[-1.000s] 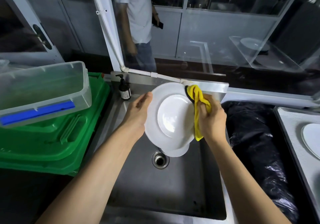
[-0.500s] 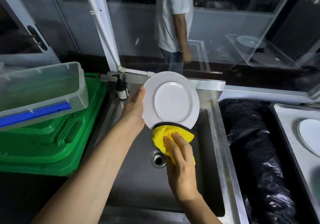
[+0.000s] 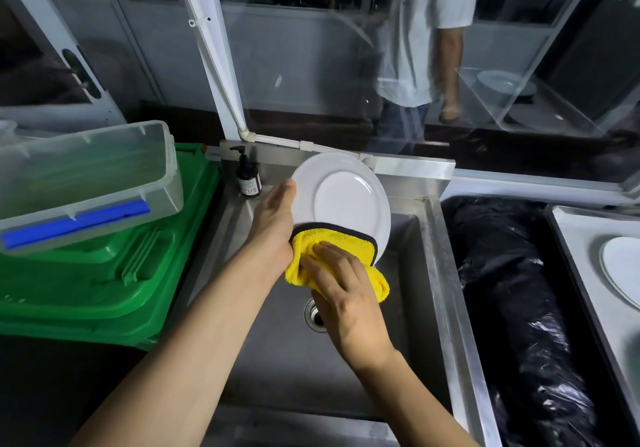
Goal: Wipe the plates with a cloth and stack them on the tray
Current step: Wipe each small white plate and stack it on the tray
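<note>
I hold a white plate [image 3: 346, 200] tilted upright above the steel sink [image 3: 415, 273]. My left hand [image 3: 273, 225] grips its left rim, thumb on the front edge. A yellow cloth [image 3: 332, 242] with a dark border covers the plate's lower part. My right hand [image 3: 343, 294] presses the cloth against the plate with its fingers laid over it. At the far right a second white plate [image 3: 623, 270] lies on a grey tray [image 3: 575, 238], cut off by the frame edge.
A clear plastic bin [image 3: 86, 183] sits on green crates [image 3: 104, 284] to the left. A dark soap pump bottle [image 3: 247, 178] stands at the sink's back left corner. A black bag [image 3: 512, 290] fills the gap between sink and tray. Behind the glass stands a person [image 3: 422, 38].
The cloth and my right hand slid up and left over the plate's lower part. The plate shifted slightly. The person behind the glass walked further right.
</note>
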Available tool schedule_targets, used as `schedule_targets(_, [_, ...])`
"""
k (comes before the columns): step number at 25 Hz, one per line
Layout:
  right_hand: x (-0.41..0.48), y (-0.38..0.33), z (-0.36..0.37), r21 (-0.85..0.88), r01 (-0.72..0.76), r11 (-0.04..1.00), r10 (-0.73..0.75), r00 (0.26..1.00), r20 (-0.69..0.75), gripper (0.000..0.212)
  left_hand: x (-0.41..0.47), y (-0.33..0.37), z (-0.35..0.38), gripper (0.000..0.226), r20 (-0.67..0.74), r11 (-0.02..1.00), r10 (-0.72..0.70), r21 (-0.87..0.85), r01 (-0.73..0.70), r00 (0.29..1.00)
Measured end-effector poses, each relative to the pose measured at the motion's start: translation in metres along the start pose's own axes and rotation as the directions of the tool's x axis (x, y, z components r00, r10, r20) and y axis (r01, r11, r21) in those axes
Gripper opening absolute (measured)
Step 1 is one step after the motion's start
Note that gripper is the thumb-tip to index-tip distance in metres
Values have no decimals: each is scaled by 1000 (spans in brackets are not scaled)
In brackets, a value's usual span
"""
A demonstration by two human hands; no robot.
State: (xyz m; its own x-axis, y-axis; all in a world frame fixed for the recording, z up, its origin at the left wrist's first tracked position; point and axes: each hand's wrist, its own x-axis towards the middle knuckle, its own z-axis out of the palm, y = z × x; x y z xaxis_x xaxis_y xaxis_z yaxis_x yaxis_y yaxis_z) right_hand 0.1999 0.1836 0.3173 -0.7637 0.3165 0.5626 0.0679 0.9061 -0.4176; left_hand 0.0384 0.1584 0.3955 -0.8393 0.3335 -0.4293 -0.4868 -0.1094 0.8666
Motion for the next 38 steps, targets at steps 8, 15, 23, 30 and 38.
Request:
schedule_targets(8, [-23,48,-20,209,-345,915,379,913,-153,40,10,-5,-9,8,38,998,6,-56,-4,999])
schedule_targets(15, [4,86,-44,127,-569,813,582,803,-128,38,4,-45,-3,33,35,987,21,158,-26,999])
schedule_targets(23, [-107,165,-54,-475,-448,758,496,868,-28,42,3,-78,7,46,105,960,86,255,-111,991])
schedule_targets(30, [-202,183,-29,-645,-607,463,884,367,289,58,-25,-95,33,41,130,979,0,201,-26,991])
schedule_targets(38, [-143,159,-49,-253,-799,546,833,550,59,44,-44,-107,39,28,337,823,217,441,-357,916])
